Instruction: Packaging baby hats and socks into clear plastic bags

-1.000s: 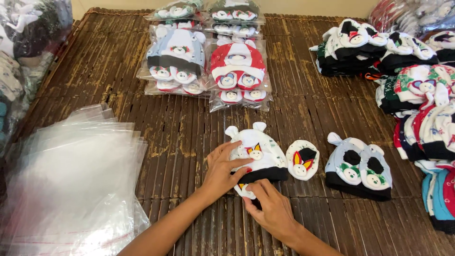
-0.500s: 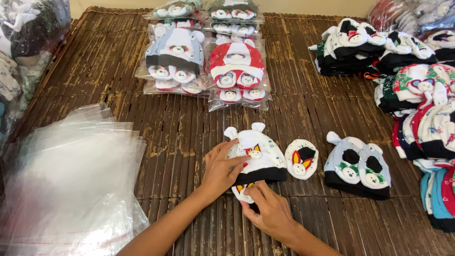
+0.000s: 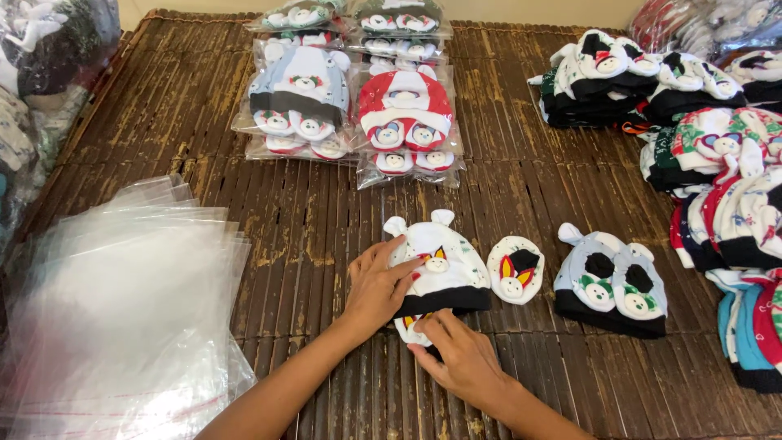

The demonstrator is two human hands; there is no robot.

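Note:
A white baby hat [image 3: 446, 262] with two small ears and a black band lies on the brown slatted mat [image 3: 326, 220]. My left hand [image 3: 378, 285] rests flat on the hat's left side. Just below the band, my right hand [image 3: 458, 352] presses a small white bootie [image 3: 407, 327] that peeks out from under the hat. A second white bootie [image 3: 515, 269] with a black opening and an animal face lies loose to the hat's right. Further right sits a grey hat with two booties on it [image 3: 611, 283].
A stack of clear plastic bags [image 3: 114, 310] lies at the left. Bagged hat-and-bootie sets [image 3: 407, 114] sit in rows at the back centre. Piles of unbagged hats [image 3: 717, 155] fill the right side. Full bags [image 3: 49, 57] stand at the far left.
My right hand has slid slightly toward the bootie under the hat's band. The hat and my left hand have barely moved.

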